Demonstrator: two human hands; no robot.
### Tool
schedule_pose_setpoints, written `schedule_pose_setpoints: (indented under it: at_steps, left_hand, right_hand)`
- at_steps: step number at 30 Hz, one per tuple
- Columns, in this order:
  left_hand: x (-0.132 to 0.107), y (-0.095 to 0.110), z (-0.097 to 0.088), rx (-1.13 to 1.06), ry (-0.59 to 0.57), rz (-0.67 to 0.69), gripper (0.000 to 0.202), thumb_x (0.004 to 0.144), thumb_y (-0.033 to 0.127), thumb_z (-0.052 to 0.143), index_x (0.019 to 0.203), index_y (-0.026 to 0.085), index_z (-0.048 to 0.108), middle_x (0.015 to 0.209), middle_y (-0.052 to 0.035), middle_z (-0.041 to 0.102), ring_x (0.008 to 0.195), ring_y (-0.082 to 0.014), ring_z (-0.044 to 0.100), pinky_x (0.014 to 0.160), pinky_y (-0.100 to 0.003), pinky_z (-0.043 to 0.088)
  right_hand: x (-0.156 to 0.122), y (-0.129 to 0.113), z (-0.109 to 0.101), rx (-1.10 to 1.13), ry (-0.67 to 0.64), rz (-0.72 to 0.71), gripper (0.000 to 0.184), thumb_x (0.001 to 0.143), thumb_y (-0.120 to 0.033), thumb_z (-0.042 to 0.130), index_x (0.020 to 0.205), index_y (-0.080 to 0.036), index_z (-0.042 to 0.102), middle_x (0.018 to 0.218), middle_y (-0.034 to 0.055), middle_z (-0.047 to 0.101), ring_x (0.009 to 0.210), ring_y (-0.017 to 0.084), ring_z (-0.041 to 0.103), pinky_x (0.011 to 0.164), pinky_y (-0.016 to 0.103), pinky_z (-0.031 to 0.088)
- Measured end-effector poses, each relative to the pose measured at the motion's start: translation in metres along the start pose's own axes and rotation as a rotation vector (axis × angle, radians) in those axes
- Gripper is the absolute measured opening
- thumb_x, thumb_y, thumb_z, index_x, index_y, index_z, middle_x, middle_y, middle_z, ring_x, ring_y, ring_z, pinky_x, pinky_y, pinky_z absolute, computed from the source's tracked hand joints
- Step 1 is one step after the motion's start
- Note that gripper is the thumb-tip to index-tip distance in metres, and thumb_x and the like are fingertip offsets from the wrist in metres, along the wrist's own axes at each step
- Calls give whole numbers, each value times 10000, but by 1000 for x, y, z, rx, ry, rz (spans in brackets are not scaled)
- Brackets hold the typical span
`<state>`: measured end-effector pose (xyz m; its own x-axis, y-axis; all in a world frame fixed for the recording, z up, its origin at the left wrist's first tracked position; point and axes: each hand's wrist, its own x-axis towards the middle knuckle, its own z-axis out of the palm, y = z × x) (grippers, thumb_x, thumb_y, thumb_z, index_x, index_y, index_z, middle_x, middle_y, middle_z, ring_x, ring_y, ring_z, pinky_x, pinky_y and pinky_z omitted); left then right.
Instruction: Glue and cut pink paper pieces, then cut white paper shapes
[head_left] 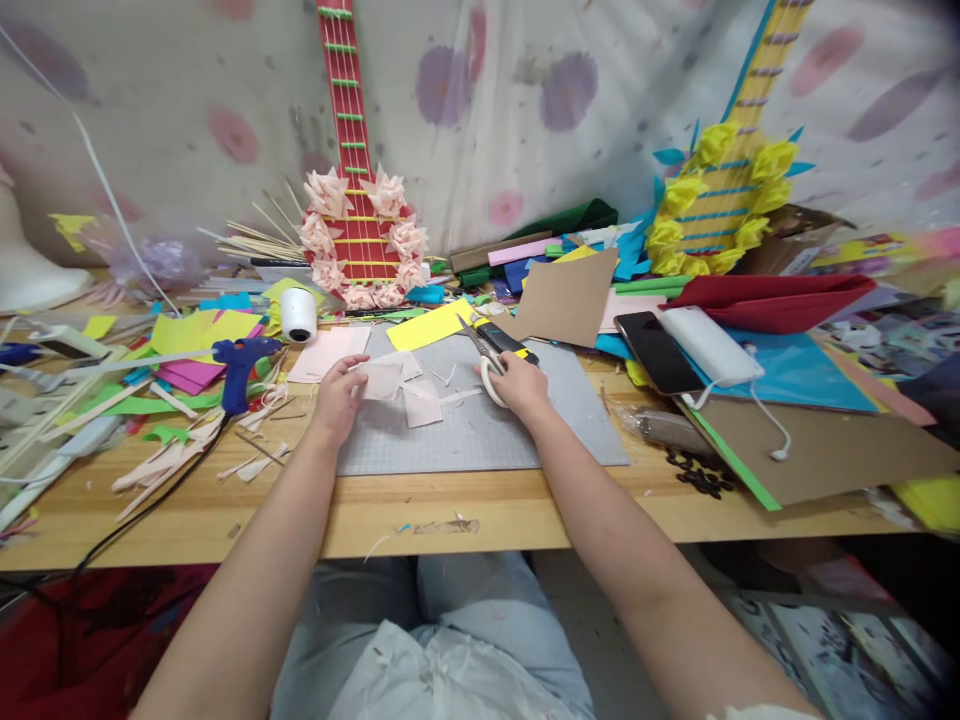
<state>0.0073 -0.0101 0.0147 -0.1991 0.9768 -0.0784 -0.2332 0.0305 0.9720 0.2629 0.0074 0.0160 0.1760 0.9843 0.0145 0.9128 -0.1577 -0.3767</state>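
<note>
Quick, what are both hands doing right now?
Left hand: pinching the edge of a pale pink paper piece on the cutting mat.
Right hand: closed around scissors.

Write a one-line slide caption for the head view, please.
Over a grey cutting mat, the left hand touches a pale pink paper piece while the right hand holds scissors.

A blue glue gun (238,368) lies near the desk's (450,520) left edge; a white spool (298,314) stands behind it; a phone (657,352) and power bank (709,346) lie rightward; a red guitar (361,235) leans at the back edge.
</note>
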Motion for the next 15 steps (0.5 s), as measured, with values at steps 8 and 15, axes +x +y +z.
schedule_pose_setpoints:
  at_steps: [8,15]
  left_hand:
    - [10,18,10,790,-483,-17,334,535,227,454,780,177,675,727,-5,624,665,-171,522,581,-254,394]
    - [20,20,22,1220,-623,111,368,628,233,362,828,206,670,943,-29,671,917,-229,572,849,-325,415]
  right_hand:
    - [0,-1,-2,30,-4,4,441,746,-638,437,869,-243,589,876,46,674,857,221,605,644,267,372]
    - [-1,-1,-4,33,-15,-22,430,755,-627,445,865,-240,597,886,51,678,859,226,610,630,268,371]
